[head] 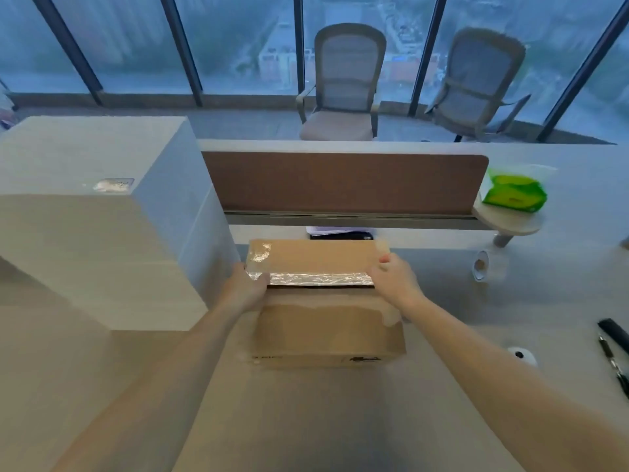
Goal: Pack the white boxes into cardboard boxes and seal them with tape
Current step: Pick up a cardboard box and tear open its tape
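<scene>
**On the desk, two hands at a carton's far flap**

At the middle of the desk (306, 420) sat the cardboard box (326, 332), brown, with its near side facing the person. Over the box's far half its flap (316, 257) was raised, and a shiny strip of clear tape (316, 278) ran along the flap's near edge. The left hand (246, 287) gripped the flap's left end, fingers curled round the taped corner. The right hand (394, 279) pinched the flap's right end, thumb on top and fingers wrapped beneath. Touching the box's left side rose a tall stack of white boxes (95, 226), its seams too faint to count. Right of the box, well apart, a tape roll (483, 265) lay on its side. Farther right of the box lay black pens (612, 356) and a small white round object (522, 356). Behind the box stood a brown divider panel (340, 182), and a green packet (514, 194) rested on a small shelf at the panel's right end.
</scene>
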Available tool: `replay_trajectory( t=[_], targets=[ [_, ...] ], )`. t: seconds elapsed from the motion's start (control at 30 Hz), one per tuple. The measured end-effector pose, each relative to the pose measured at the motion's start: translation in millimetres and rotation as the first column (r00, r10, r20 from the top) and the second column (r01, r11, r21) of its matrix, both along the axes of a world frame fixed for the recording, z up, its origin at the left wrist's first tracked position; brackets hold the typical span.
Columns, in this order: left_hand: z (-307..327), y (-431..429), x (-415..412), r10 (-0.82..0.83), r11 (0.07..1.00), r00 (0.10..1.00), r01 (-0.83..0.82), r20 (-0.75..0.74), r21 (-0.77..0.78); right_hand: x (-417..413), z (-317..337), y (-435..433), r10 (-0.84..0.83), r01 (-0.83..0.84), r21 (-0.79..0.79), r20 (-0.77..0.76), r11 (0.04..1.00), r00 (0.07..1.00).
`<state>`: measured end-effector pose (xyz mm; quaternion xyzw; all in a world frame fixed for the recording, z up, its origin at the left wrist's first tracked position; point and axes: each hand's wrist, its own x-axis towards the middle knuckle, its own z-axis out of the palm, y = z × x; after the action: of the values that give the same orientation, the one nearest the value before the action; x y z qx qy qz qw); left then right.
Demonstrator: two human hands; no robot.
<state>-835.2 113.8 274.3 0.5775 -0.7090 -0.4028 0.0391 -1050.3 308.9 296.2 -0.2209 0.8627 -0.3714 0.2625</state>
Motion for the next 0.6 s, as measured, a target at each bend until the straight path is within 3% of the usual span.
replay_trajectory(
  t=[0.17,0.27,0.33,0.37,0.43,0.47,0.5,0.53,0.6],
  targets=[
    [-23,-8,2,-0.025,1.0,0.997,0.025,0.075,-0.004,-8,-19,-13,0.05,-0.052,0.077,0.027,0.996,0.998],
    [-23,-18,-2,0.021,0.994,0.997,-0.013,0.08,-0.106,-15,-18,-20,-0.017,0.017,0.117,0.001,0.993,1.0],
    [-9,-27,-11,0.109,0.99,0.989,-0.117,-0.101,-0.077,-27,-10,-30,-0.101,0.102,0.062,-0.01,0.993,0.995],
    [0,-32,-16,0.2,0.979,0.947,-0.201,-0.25,0.022,-34,-3,-38,-0.157,0.157,0.003,0.016,0.988,0.987],
    [18,-44,-30,0.424,0.901,0.742,-0.286,-0.519,0.327,-49,15,-57,-0.278,0.291,-0.107,0.115,0.951,0.954],
    [21,-51,-35,0.46,0.883,0.668,-0.278,-0.584,0.378,-55,21,-67,-0.329,0.354,-0.152,0.169,0.923,0.929],
    [23,-54,-40,0.408,0.91,0.661,-0.238,-0.629,0.34,-56,23,-75,-0.357,0.398,-0.215,0.208,0.892,0.911],
    [20,-57,-44,0.267,0.963,0.725,-0.176,-0.635,0.204,-54,24,-82,-0.353,0.398,-0.28,0.199,0.874,0.914],
    [0,-65,-46,-0.135,0.982,0.887,0.059,-0.441,-0.182,-45,12,-88,-0.245,0.223,-0.337,-0.022,0.915,0.969]
  ],
)
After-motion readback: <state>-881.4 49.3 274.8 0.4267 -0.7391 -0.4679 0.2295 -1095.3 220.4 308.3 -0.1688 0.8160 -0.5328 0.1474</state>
